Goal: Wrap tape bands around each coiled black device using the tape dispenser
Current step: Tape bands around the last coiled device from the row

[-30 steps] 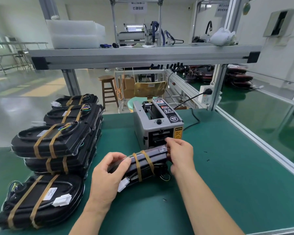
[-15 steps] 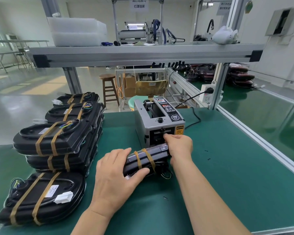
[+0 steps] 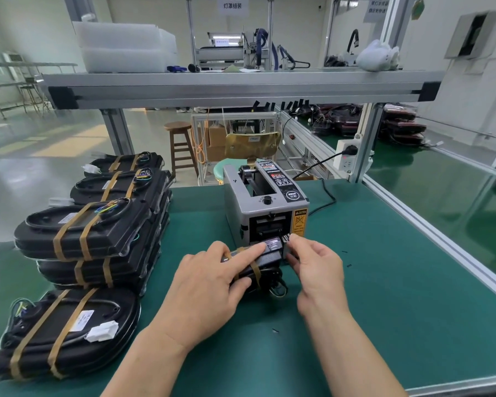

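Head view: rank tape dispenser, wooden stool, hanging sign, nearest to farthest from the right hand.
1. Tape dispenser, just ahead of the right hand.
2. Wooden stool, beyond the table, left.
3. Hanging sign, far back, overhead.

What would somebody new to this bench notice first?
Probably the two hands at centre: the left hand holds a coiled black device that already wears brown bands, right in front of the grey tape dispenser. The right hand has its fingers at the dispenser's slot. Next comes the stack of taped devices on the left of the green mat, with a single taped device lying nearest.
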Demonstrator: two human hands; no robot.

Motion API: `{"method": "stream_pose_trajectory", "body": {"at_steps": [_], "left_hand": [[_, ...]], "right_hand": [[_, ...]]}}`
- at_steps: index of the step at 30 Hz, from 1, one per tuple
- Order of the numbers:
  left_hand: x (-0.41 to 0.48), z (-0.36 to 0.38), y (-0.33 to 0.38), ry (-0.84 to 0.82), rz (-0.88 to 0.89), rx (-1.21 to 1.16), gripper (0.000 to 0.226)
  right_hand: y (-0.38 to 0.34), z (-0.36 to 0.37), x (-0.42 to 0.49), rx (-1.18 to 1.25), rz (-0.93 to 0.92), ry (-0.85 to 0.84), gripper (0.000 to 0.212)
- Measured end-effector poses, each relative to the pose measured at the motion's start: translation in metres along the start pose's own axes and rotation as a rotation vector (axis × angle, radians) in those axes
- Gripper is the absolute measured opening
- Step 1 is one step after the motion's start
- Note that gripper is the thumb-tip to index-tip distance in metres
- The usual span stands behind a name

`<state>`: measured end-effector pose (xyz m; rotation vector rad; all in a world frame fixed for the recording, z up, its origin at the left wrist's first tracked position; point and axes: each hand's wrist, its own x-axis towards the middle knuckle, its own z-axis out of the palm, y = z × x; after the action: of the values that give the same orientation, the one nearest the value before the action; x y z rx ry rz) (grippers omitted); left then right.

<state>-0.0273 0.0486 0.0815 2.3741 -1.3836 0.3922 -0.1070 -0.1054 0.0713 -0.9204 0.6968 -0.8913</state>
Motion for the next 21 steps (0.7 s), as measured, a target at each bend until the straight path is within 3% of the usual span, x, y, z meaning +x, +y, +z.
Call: {"method": "stream_pose_trajectory", "body": {"at_steps": [6,18,21], "left_hand": [[0.006,0.005,0.002,-0.041,-0.035,0.058,0.057],[0.004,0.006,0.001,-0.045,-0.026,0.016,0.063],[0.004,0.006,0.001,-0.041,-0.014,0.003,0.067]], "right_hand": [[0.006,0.008,-0.015,-0.022,-0.06,0.029,0.006],[0.021,0.017,-0.019,-0.18,-0.212,0.119,0.021],[0.023,0.016,-0.019,-0.193,-0.216,0.125,0.016]]}}
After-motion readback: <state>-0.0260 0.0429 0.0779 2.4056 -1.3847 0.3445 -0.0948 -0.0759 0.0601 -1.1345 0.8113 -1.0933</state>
